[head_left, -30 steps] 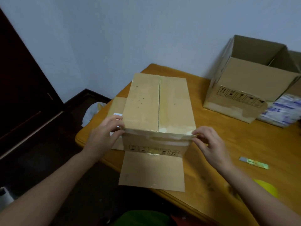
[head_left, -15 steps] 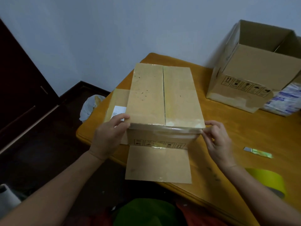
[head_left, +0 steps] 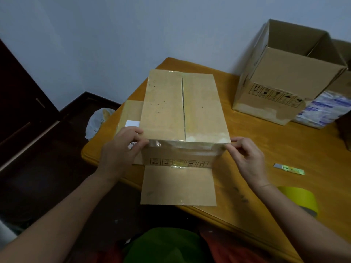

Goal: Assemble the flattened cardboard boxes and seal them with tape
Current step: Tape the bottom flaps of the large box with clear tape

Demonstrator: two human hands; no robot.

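A closed cardboard box (head_left: 182, 107) stands on the wooden table (head_left: 266, 141), its two top flaps meeting at a centre seam. One bottom flap lies flat toward me. A strip of clear tape (head_left: 182, 147) runs along the box's near top edge. My left hand (head_left: 121, 149) pinches the strip's left end at the near left corner, thumb on top. My right hand (head_left: 247, 158) pinches the right end at the near right corner. A yellow-green tape roll (head_left: 298, 198) lies on the table beside my right forearm.
An open-topped cardboard box (head_left: 284, 78) stands at the back right with a blue-and-white packet (head_left: 326, 109) beside it. A small cutter (head_left: 288, 168) lies right of my right hand. A white bag (head_left: 96, 122) sits on the floor past the table's left edge.
Both hands have stayed at the box's near corners, holding the tape along the edge. The view has tilted down, bringing the tape roll into sight.
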